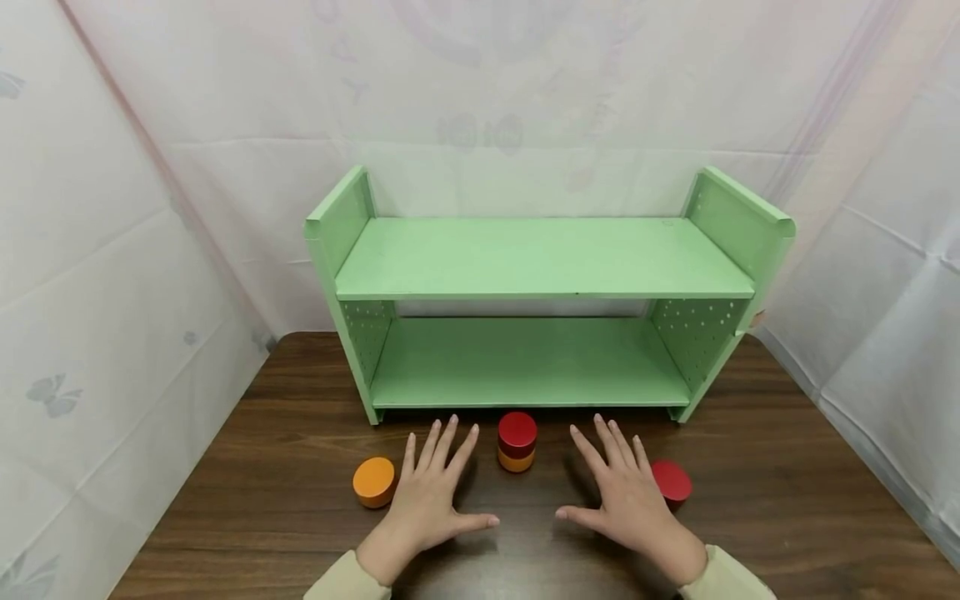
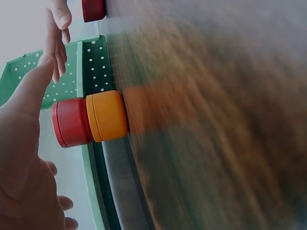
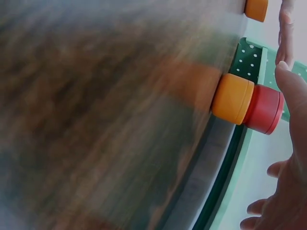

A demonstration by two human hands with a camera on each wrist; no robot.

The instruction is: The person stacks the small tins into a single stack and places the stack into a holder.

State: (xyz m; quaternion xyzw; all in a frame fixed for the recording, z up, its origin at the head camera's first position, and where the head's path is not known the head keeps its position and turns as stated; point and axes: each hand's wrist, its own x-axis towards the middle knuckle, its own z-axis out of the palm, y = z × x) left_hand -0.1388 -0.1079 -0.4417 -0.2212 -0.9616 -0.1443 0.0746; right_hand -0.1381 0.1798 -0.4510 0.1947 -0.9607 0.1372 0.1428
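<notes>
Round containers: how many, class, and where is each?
4: orange container by the left hand, red container by the right hand; between the hands, a red one atop an orange one. Others may be hidden.

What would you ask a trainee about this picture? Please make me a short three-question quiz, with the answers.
1. True or false: the left hand holds nothing.
2. Fill in: the stack has the ____ jar on top and the orange jar below.
3. Which is nearest the right hand?
A) the shelf
B) the lone red jar
C) the lone orange jar

Key: 1. True; 2. red; 3. B
</notes>
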